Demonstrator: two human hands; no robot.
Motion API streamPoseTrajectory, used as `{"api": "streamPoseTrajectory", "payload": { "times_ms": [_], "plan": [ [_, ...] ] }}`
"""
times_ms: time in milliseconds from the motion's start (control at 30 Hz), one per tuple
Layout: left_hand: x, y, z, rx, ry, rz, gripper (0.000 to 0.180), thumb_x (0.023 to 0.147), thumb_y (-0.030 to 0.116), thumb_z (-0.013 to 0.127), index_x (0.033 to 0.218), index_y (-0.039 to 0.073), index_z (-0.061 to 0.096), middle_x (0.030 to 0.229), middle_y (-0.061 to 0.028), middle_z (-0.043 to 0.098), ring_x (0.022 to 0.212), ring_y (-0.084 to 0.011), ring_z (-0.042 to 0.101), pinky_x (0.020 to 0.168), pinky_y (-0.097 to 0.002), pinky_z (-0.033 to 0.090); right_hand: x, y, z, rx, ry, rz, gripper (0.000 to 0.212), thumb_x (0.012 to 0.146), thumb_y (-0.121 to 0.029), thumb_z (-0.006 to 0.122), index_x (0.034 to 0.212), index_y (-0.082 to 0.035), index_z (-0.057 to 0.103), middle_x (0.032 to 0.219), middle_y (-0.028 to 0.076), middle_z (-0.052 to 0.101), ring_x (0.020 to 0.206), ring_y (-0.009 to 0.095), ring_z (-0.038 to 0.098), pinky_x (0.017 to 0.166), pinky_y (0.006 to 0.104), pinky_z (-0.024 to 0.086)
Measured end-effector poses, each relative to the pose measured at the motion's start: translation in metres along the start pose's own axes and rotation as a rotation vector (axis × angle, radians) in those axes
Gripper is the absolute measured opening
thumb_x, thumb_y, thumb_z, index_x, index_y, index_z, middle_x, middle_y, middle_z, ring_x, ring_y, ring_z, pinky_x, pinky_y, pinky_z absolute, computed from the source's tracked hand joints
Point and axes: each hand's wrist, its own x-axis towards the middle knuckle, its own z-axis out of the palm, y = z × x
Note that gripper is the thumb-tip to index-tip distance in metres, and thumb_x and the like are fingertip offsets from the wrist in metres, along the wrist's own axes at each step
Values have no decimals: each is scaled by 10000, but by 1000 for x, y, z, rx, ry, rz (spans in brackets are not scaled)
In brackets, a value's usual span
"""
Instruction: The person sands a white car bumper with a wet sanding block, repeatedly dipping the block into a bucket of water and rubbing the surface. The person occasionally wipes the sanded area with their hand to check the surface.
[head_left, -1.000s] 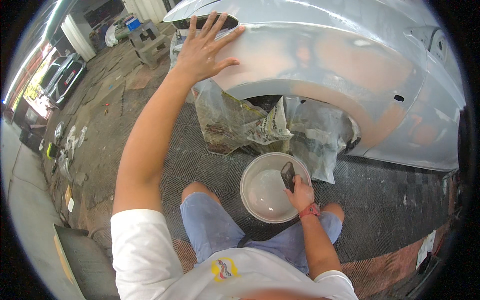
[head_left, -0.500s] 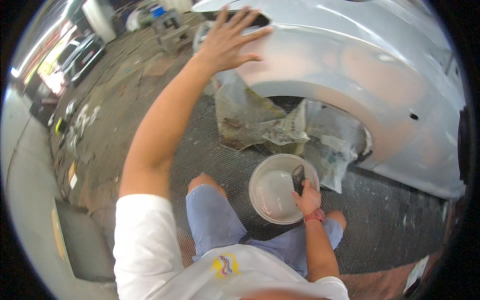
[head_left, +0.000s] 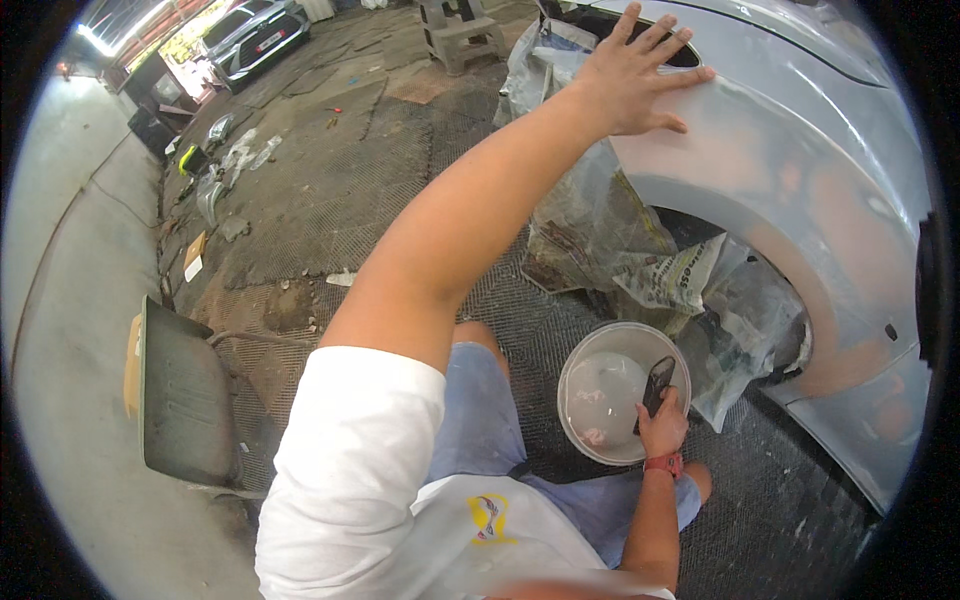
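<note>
Head view: the person is crouching on the patterned floor mat (head_left: 400, 180) next to a car's fender (head_left: 790, 170), which is sanded down to a dull grey with pinkish, blotchy patches around the wheel arch. The left hand (head_left: 640, 75) is resting flat on the fender just above the arch, fingers spread, grip released and holding nothing.

The right hand (head_left: 662, 425) is down low by the knee, its grip clenched around a dark sanding block (head_left: 657, 385), a small flat black piece that's poking over the rim of a bucket (head_left: 622, 392). The bucket is round, translucent white plastic, sitting on the mat right in front of the wheel arch, with cloudy water in it.

The wheel well is stuffed with crinkled newspaper and plastic masking (head_left: 650, 260). A dark flat tray-like thing (head_left: 185, 395) is lying off to the person's left, and a parked car (head_left: 250, 35) is showing far back.
</note>
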Motion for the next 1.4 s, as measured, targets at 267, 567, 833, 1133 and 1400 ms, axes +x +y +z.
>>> {"api": "streamPoseTrajectory", "payload": {
  "times_ms": [267, 567, 833, 1133, 1400],
  "plan": [
    [-10, 10, 13, 178, 17, -47, 963, 1016, 672, 707, 1805, 242, 362, 1868, -208, 305, 1753, -393, 217, 1413, -669, 101, -3, 1, -1, 0, 33, -41, 640, 872, -359, 953, 1302, -89, 562, 1127, 172, 812, 989, 413, 809, 831, 525, 629],
    [-62, 60, 21, 262, 24, -239, 715, 1105, 622, 642, 1754, 381, 461, 1821, -165, 428, 1673, -395, 411, 1343, -703, 275, -4, -3, -4, 23, -42, 10, 549, 941, -352, 885, 1291, -74, 567, 1216, 212, 791, 1027, 441, 795, 875, 540, 620],
    [-267, 306, 80, -840, -340, -362, 408, 986, 294, 836, 1347, 105, 814, 1473, -177, 752, 1429, -393, 660, 1301, -575, 414, -1, -4, -7, 54, -16, -2, 587, 906, -359, 920, 1285, -88, 563, 1163, 167, 791, 991, 418, 797, 836, 530, 625],
    [-297, 358, 101, -831, -413, -583, 283, 993, 197, 753, 1256, 125, 829, 1155, -150, 839, 1094, -332, 794, 1358, -573, 320, 14, -23, -10, 57, -286, 3, 638, 896, -375, 922, 1288, -84, 512, 1168, 201, 787, 1038, 455, 789, 897, 549, 615],
    [-301, 364, 111, -774, -346, -598, 310, 937, 83, 738, 1244, 100, 774, 992, -160, 804, 978, -349, 778, 1337, -606, 369, 87, -43, 75, -181, -928, 153, 911, 1062, -293, 639, 1843, -147, 193, 1696, 227, 573, 1545, 394, 589, 1295, 533, 477]
  ]
}}
